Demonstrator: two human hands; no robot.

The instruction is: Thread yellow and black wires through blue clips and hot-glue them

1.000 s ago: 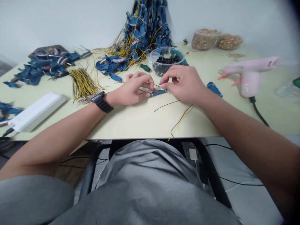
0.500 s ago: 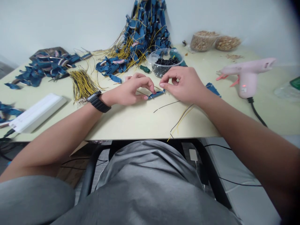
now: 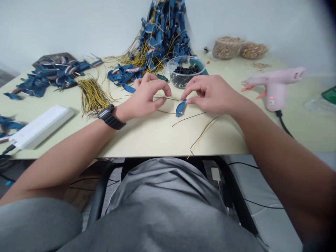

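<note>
A small blue fabric piece (image 3: 180, 109) hangs from the fingertips of my right hand (image 3: 208, 93), which pinch its upper end. Thin dark and yellow wires (image 3: 168, 98) run from there leftward to my left hand (image 3: 148, 96). The thumb and index finger of my left hand are apart, curved around the wires; no firm hold on them shows. Loose black and yellow wires (image 3: 203, 130) lie on the table below my right hand. Just behind the hands stands a clear tub (image 3: 181, 83) of small black parts.
A tall heap of blue pieces with yellow wires (image 3: 165, 38) stands at the back. A wire bundle (image 3: 91, 94) and white box (image 3: 43, 126) lie left. To the right are a pink glue gun (image 3: 275, 87) and, behind, bags of brownish bits (image 3: 227, 48).
The blue piece has swung from between both hands to hanging at my right fingertips. My left fingers have come away from it and moved slightly left.
</note>
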